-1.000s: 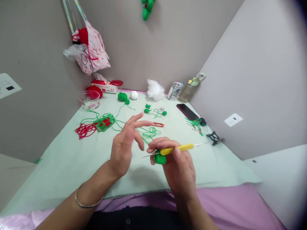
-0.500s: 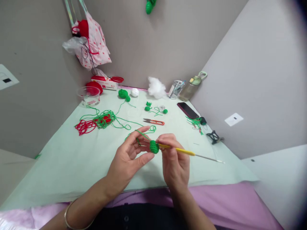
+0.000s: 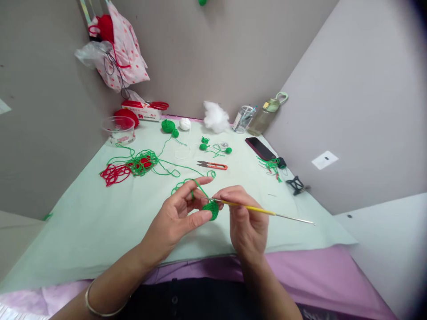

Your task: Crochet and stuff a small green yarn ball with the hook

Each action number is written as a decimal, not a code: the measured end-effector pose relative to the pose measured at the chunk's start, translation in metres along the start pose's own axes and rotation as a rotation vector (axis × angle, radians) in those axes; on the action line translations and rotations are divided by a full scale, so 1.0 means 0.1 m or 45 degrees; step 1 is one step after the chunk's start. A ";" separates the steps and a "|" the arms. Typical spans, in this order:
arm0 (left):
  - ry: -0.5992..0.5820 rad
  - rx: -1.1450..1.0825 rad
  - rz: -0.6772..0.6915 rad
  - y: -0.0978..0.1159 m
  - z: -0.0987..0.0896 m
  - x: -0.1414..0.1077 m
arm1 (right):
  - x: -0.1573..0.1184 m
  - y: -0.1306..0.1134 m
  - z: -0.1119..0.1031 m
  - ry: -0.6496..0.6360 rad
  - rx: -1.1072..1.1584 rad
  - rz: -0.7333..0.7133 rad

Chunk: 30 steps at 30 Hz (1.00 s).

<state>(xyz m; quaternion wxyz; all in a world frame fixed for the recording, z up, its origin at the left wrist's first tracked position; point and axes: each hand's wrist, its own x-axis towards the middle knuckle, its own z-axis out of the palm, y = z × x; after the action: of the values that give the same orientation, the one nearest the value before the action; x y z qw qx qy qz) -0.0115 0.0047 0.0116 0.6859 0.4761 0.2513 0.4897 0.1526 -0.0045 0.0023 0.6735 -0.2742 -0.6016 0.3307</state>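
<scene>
Between thumb and fingers, my left hand (image 3: 180,213) pinches a small green crochet piece (image 3: 211,210). Green yarn runs from the piece up over the raised index finger and round another finger. My right hand (image 3: 247,220) is closed on the yellow grip of a double-ended crochet hook (image 3: 256,209), whose bare end points right. The hook's other end lies at the top edge of the green piece, close to my left fingers. Behind the hands, orange thread snips (image 3: 213,166) lie on the pale cloth.
Tangled green and red yarn (image 3: 143,164) lies at the left, near a clear tub (image 3: 119,130). Green balls, white stuffing (image 3: 216,117) and a cup of pens (image 3: 243,120) are at the back. A phone (image 3: 259,148), a bottle (image 3: 265,116) and a black stand (image 3: 297,186) are at the right.
The green piece has tilted and moved slightly down and left in my left hand. The hook has shifted a little right. The whole view has shifted slightly.
</scene>
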 end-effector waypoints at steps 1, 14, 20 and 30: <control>0.025 0.019 0.008 0.00 0.01 0.00 | -0.01 0.01 0.01 0.003 0.028 0.021; 0.117 0.084 -0.065 -0.03 0.05 -0.05 | -0.04 -0.02 -0.01 -0.017 -0.238 0.042; 0.169 0.047 -0.078 -0.02 0.07 -0.03 | -0.07 0.03 0.01 0.041 -0.059 0.158; 0.194 -0.027 -0.075 -0.05 0.10 -0.04 | -0.08 0.02 0.01 0.057 -0.084 0.192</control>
<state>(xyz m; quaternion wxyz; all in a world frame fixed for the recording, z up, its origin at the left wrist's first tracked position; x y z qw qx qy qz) -0.0027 -0.0033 0.0106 0.6838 0.4227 0.3114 0.5067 0.1509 -0.0096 -0.0038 0.6505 -0.3480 -0.5747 0.3542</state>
